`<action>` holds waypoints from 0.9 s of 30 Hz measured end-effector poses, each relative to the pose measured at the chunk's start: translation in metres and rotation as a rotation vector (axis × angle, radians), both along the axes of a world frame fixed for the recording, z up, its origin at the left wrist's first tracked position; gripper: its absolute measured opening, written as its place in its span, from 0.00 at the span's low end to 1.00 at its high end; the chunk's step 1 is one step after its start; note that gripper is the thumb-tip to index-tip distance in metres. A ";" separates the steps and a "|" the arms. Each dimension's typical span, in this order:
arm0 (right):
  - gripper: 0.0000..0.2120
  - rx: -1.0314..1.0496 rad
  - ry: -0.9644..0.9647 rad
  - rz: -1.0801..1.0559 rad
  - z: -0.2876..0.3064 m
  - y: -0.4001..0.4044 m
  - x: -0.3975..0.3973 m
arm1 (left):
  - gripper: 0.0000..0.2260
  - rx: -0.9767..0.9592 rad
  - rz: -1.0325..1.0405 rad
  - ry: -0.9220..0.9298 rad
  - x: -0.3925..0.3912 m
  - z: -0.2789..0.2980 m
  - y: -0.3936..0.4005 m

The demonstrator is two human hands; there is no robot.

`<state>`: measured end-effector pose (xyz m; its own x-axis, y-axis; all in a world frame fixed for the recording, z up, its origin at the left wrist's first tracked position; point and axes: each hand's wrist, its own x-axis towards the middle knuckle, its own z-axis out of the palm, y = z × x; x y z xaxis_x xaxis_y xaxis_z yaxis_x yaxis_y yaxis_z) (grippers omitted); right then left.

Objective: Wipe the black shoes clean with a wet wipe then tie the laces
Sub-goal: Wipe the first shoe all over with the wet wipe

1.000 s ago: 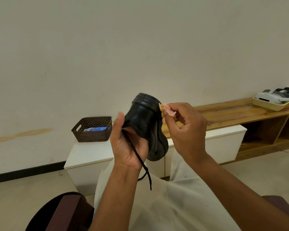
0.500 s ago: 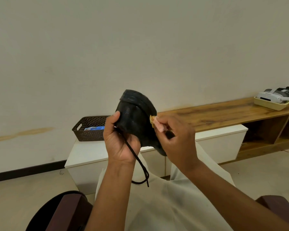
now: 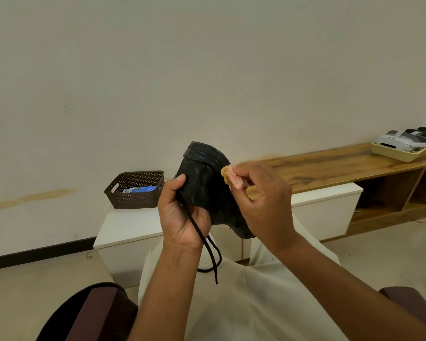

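Wiping was the step in hand, judged from the grip and the wad against the leather; lacing had not begun. Basket (image 3: 135,189), brown and perforated, sat at about nine o'clock of the hands on the white cabinet (image 3: 123,225), with a blue packet (image 3: 140,189) inside, possibly wipes, too small to confirm. Left hand (image 3: 182,215) was closed round the black shoe (image 3: 207,185) from beneath, thumb up on the upper, holding it raised over the lap at frame centre, sole turned up and away toward twelve o'clock. One lace (image 3: 207,249) hung untied past the left palm toward six o'clock, looping once before its loose end. Right hand (image 3: 263,200), at three o'clock of the shoe, pinched a small crumpled pinkish-yellow wipe (image 3: 229,177) in its fingertips and pressed it to the shoe's side near the sole edge. How much of the shoe was already clean could not be told. Tray (image 3: 394,153) holding a white headset (image 3: 394,141) rested far off at two o'clock on the wooden shelf (image 3: 330,166). Count: one shoe in view, though the task names shoes; one wipe, one hanging lace, one basket, two hands.
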<state>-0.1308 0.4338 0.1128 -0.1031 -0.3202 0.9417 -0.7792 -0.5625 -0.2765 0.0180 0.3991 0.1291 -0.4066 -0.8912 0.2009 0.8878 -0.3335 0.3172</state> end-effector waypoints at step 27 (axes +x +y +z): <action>0.06 0.203 -0.053 -0.022 -0.034 -0.008 -0.016 | 0.08 0.010 0.165 0.054 0.019 0.002 -0.019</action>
